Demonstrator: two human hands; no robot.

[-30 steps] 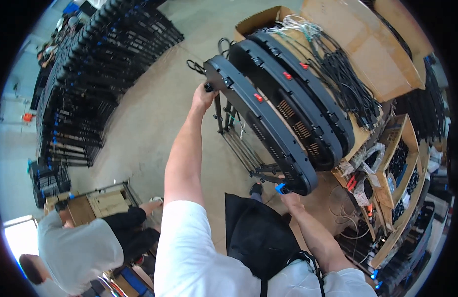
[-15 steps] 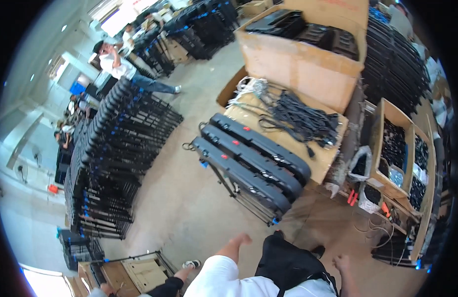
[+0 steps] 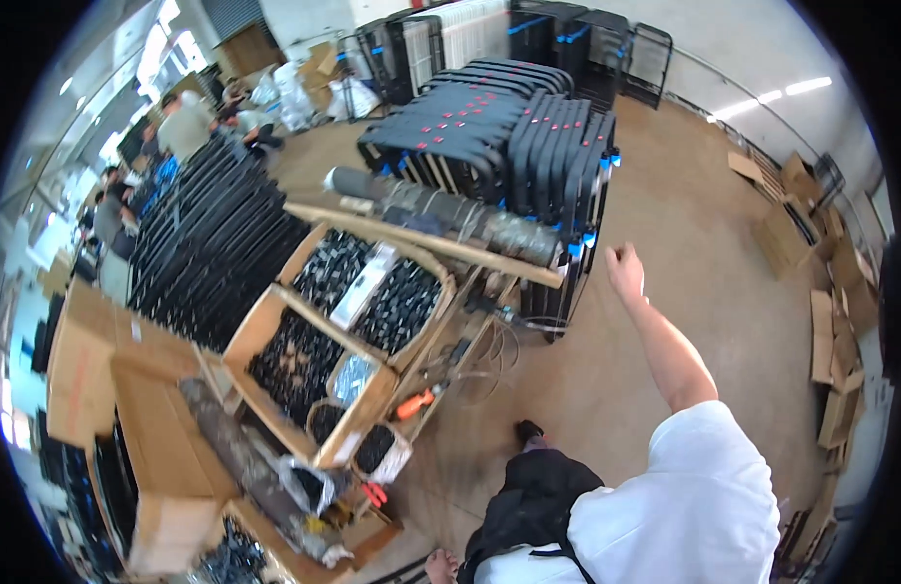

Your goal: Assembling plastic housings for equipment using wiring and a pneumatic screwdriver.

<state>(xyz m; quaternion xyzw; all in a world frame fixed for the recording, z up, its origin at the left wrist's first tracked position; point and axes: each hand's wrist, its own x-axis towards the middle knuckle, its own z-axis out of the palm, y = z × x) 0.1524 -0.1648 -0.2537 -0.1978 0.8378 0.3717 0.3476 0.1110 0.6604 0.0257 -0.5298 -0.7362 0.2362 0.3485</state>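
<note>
My right hand (image 3: 624,272) is stretched out ahead at the end of my bare forearm, its fingers curled in and nothing visible in them. It is nearest to the end of a row of upright black folded frames (image 3: 557,146) with blue fittings, apart from them. My left hand (image 3: 441,566) hangs low at the lower edge, partly cut off. Its fingers look loosely bent and slightly apart, with no object seen in it. Left of me is a wooden bench with trays of small black parts (image 3: 296,362), an orange-handled tool (image 3: 417,401) and a red-handled tool (image 3: 374,493).
A long wrapped roll (image 3: 441,209) lies along the bench's far side. Cardboard boxes (image 3: 789,234) line the right wall. A large opened carton (image 3: 168,438) stands at left. Other people (image 3: 185,127) are at work far left, behind stacked black frames (image 3: 212,243).
My view has swung right, so the bench of parts now lies to my left and the three black cases are out of view. My right arm has swung forward; my left hand has dropped back.
</note>
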